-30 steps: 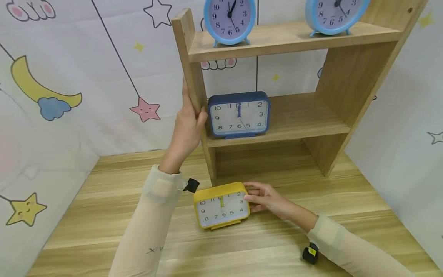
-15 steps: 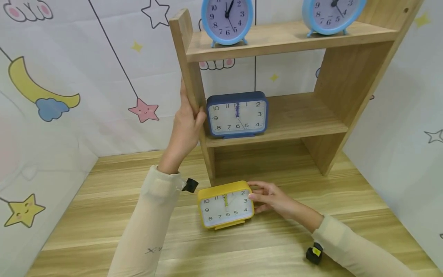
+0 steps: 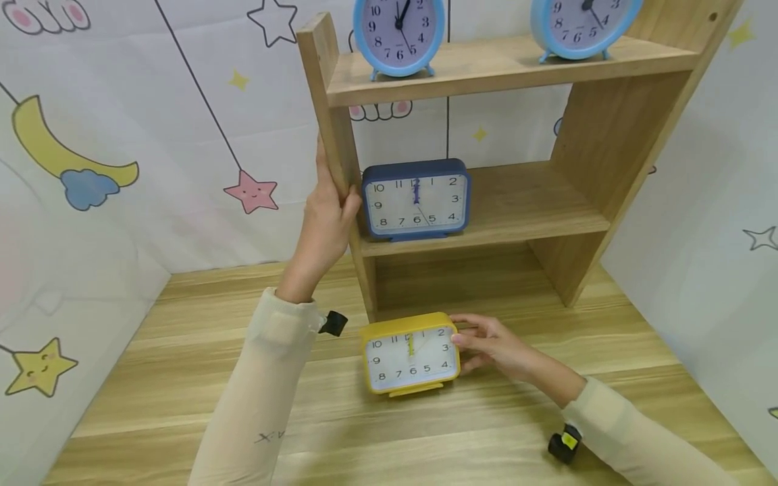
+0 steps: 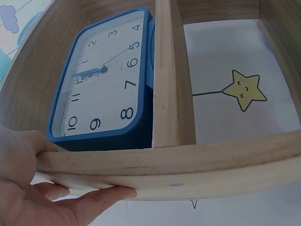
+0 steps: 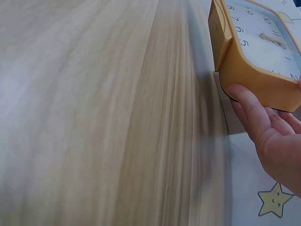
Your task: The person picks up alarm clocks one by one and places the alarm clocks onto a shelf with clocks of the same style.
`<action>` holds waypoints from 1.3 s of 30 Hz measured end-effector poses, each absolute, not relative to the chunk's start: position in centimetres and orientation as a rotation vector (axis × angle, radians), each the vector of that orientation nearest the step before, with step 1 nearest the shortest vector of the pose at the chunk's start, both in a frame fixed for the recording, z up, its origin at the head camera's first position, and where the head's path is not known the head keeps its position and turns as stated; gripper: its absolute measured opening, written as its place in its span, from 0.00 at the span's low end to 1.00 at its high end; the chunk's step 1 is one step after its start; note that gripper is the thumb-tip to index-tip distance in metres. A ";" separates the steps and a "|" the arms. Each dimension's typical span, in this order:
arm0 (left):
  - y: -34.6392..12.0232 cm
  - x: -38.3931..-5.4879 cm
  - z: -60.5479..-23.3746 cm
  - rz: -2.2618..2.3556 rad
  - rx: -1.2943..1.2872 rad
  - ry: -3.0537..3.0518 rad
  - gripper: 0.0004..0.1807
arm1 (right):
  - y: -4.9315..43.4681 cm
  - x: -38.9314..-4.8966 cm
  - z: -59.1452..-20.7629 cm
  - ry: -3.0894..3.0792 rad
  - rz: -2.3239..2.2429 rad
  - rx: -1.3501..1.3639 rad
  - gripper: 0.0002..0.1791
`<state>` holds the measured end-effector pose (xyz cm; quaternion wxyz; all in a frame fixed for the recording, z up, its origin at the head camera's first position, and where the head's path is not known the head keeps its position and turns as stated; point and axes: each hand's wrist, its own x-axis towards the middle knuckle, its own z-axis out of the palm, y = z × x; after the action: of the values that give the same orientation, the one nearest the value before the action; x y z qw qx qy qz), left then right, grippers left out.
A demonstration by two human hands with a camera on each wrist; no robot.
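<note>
My right hand [image 3: 500, 349] holds a yellow rectangular alarm clock [image 3: 395, 368] by its right side, thumb at the front edge and fingers reaching behind. The clock is slightly tilted, in front of the bottom opening of a wooden shelf [image 3: 523, 233]. In the right wrist view, fingers [image 5: 249, 106] lie against the side of its yellow case, close by the wooden table. My left hand [image 3: 325, 219] grips the shelf's left upright, thumb on the front edge and fingers along the outer side. Beside that thumb, a blue rectangular clock [image 3: 395, 206] stands on the middle shelf.
Two light-blue round clocks, one on the left [image 3: 399, 54] and one on the right [image 3: 580, 44], stand on the upper shelf, tops cut off. The shelf unit stands on a wood-grain table [image 3: 255, 378]. White cloth walls [image 3: 200, 155] with printed stars surround it.
My right hand has moved the yellow clock to the right and slightly toward the shelf, turning it a little more level. My left hand keeps its hold on the upright.
</note>
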<state>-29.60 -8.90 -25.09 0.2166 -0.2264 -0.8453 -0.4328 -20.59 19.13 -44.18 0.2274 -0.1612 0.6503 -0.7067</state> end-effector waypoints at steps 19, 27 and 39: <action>-8.7 -29.8 -25.2 -1.190 -0.617 -2.345 0.45 | 22.7 -19.8 -43.5 1.904 -1.959 -0.358 0.36; -8.7 -29.7 -25.1 -1.184 -0.621 -2.343 0.45 | 24.3 -19.5 -43.0 1.942 -1.952 -0.397 0.35; -8.8 -29.6 -25.0 -1.190 -0.611 -2.346 0.45 | 26.6 -18.7 -41.1 2.008 -1.973 -0.394 0.33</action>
<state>-29.65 -8.81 -25.00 0.2187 -0.2208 -0.8476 -0.4300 -18.73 26.62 -41.12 0.1492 -0.1369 0.6984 -0.6864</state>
